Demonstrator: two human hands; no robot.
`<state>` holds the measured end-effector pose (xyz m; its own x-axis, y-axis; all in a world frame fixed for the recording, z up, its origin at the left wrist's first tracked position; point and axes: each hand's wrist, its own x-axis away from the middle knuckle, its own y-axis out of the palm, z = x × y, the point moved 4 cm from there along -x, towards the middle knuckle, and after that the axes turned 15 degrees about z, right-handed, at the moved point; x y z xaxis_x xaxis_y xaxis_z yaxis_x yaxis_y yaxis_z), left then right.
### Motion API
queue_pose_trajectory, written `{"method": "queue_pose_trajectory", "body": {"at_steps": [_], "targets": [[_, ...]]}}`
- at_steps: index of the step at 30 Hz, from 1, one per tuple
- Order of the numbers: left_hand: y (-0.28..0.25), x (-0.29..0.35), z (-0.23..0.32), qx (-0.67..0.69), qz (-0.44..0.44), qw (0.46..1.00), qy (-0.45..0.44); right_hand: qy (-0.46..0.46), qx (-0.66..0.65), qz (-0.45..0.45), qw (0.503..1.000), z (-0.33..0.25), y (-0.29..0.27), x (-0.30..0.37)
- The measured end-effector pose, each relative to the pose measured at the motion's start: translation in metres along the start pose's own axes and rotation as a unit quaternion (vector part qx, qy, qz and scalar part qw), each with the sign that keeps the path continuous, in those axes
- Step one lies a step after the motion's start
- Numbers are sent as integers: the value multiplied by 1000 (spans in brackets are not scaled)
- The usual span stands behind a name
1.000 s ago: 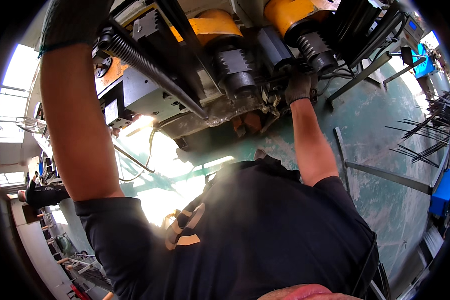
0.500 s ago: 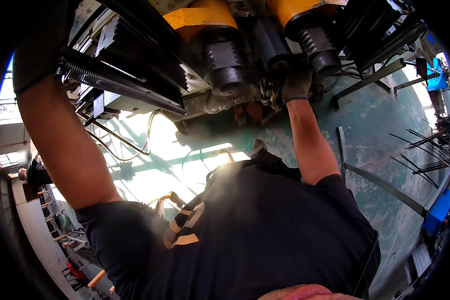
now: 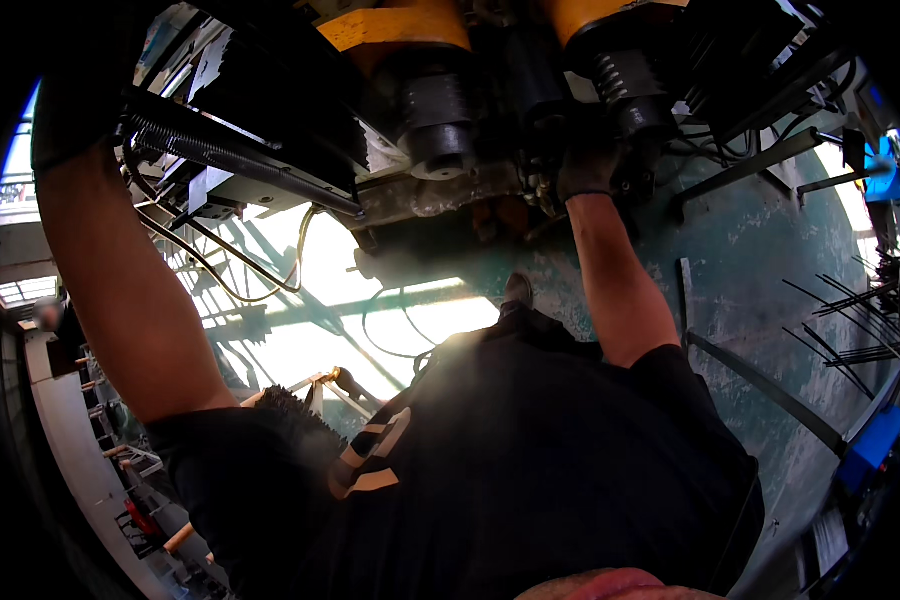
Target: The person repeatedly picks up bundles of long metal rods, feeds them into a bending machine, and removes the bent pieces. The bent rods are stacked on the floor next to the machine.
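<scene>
My left hand (image 3: 82,105), in a dark glove, is raised at the upper left beside a black bar with a long coil spring (image 3: 200,148). Deep shadow swallows its fingers. My right hand (image 3: 590,168), gloved too, reaches in under the machine next to a dark ribbed cylinder (image 3: 635,100); its fingers are lost among dark fittings, so what it touches cannot be made out. A second dark cylinder (image 3: 440,135) hangs to its left. Yellow housings (image 3: 395,30) sit above both cylinders.
Cables (image 3: 225,285) loop down below the spring. Metal frame bars (image 3: 760,380) stand on the green floor (image 3: 740,290) at the right, near thin black rods (image 3: 850,330) and a blue box (image 3: 875,445). My shoe (image 3: 518,288) shows beneath the machine.
The view has shifted slightly and darkened. One of my two shoes has gone out of sight. Both arms stay nearly where they were.
</scene>
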<state>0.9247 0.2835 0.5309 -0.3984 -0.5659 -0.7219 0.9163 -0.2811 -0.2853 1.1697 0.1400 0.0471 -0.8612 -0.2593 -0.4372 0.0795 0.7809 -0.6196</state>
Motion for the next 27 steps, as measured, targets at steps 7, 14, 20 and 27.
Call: {"method": "queue_pose_trajectory", "body": {"at_steps": [7, 14, 20, 27], "targets": [[-13, 3, 1, 4, 10, 1000, 8, -95, 160, 55, 981, -9, -17, -3], [-62, 51, 3, -34, 3, 999, 43, 113, -194, 88, 970, -33, -88, 21], [-87, 189, 26, 83, 28, 990, -112, 353, -471, 148, 795, 23, -221, 114], [-7, 390, -2, 330, 145, 834, -418, 407, -251, 350, 806, 199, -454, 187]]}}
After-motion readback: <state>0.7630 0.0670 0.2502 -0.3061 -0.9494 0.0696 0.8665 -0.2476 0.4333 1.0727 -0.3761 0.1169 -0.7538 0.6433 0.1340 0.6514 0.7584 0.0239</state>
